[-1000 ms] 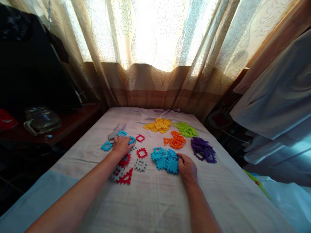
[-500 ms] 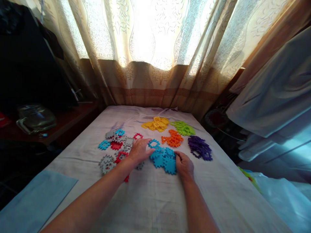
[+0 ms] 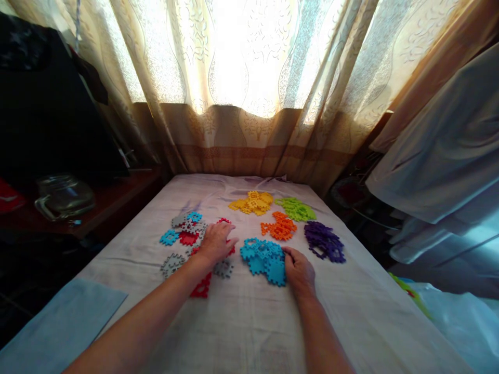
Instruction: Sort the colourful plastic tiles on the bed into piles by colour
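My left hand (image 3: 218, 242) is over the mixed grey and red toothed pieces, its thumb and fingers apart and nothing visibly between them. Red pieces (image 3: 201, 286) and grey pieces (image 3: 223, 268) show beneath and beside it. At the right edge of the blue pile (image 3: 262, 255), my right hand (image 3: 299, 270) has its fingers curled against a blue piece; its grip is partly hidden. Two blue pieces (image 3: 169, 237) lie among the grey and red ones at the left.
Yellow (image 3: 253, 203), green (image 3: 297, 209), orange (image 3: 279, 227) and purple (image 3: 324, 242) piles lie farther back on the sheet (image 3: 253, 322). A light blue cloth (image 3: 62, 322) is front left. A glass jug (image 3: 64, 197) stands on the side table.
My left hand has moved left, away from the blue pile. The blue ring-shaped piece near its fingers now lies on the pile. My right hand stays at the pile's edge.
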`<state>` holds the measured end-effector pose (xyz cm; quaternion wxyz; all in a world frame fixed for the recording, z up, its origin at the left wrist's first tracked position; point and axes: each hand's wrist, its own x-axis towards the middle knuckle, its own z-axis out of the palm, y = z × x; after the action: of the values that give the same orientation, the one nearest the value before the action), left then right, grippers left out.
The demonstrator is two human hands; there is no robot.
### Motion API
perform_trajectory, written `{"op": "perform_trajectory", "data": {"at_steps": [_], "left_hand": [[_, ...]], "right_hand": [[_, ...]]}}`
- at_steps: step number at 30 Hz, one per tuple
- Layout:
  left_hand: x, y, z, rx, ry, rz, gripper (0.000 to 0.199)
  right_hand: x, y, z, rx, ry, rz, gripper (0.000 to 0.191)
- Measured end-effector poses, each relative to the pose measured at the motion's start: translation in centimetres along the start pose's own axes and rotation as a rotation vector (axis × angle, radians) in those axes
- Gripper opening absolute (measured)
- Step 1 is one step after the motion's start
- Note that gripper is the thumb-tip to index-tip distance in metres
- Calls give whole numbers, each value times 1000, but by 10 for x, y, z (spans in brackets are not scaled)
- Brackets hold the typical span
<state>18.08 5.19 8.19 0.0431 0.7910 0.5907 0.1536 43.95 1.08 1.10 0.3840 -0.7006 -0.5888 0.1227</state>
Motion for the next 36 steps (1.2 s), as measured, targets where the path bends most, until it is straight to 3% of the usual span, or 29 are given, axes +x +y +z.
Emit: {"op": "perform_trajectory", "data": {"at_steps": [6, 10, 22, 29, 32, 36], "left_hand": [[17, -93, -34, 212, 4, -367, 43], [23, -119, -41, 273, -67, -485, 51], [46, -110, -31, 353, -122, -412, 39], [45, -106, -31, 282, 13, -319, 40], [40, -91, -30, 204, 94, -211, 45], [22, -45, -16, 66, 128, 40, 49]], "right_hand": [[0, 4, 2, -4, 3, -36, 42], [0, 6, 3, -21, 6, -40, 45], [1, 7, 3, -7, 24, -48, 46], [1, 7, 4, 2, 36, -38, 41], [1, 7, 4, -7, 33, -37, 40], [1, 4, 3, -12, 27, -29, 40]]}}
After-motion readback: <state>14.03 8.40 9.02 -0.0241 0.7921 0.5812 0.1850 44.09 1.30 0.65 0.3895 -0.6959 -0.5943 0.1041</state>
